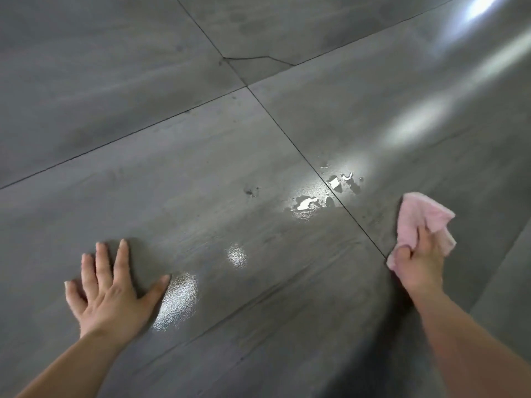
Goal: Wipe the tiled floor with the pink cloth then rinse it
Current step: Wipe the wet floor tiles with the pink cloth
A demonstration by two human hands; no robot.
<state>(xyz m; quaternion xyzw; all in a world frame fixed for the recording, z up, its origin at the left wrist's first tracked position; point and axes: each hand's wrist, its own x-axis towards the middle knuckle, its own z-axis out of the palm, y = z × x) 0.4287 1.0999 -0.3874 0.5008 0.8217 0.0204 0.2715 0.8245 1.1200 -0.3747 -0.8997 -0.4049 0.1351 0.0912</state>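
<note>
Right hand gripping crumpled pink cloth, left hand flat, fingers spread, glossy grey tiled floor

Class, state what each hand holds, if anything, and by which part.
The right hand grips the pink cloth by its lower part; the left hand holds nothing.

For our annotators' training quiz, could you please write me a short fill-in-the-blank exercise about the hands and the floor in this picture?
1. The right hand grips a cloth whose colour is ____.
2. The left hand rests flat, fingers spread, on the tiled ____.
3. The small puddles of water lie nearer the ____ hand.
Missing words: pink, floor, right.
</note>
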